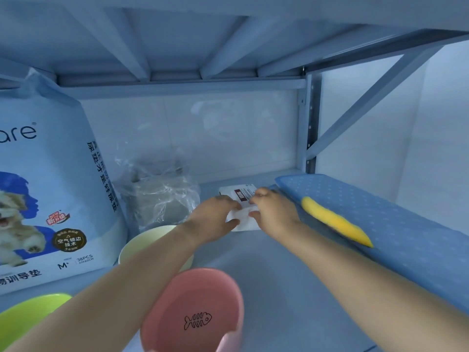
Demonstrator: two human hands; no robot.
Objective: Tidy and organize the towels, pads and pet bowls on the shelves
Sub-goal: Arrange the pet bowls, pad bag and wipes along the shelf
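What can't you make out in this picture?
Head view only:
white packet: print too small, blurred; left hand and right hand cover its sides.
clear bag: crinkled film hides the grey contents.
pad pack: brand name cut by left edge.
green bowl: cut by frame edge, left forearm across it.

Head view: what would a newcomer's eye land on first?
Both hands, the left hand and right hand, grip a small white packet mid-shelf. At the left stands a big blue pad bag with a puppy picture; nearest the camera sits a pink bowl with a fishbone drawing.
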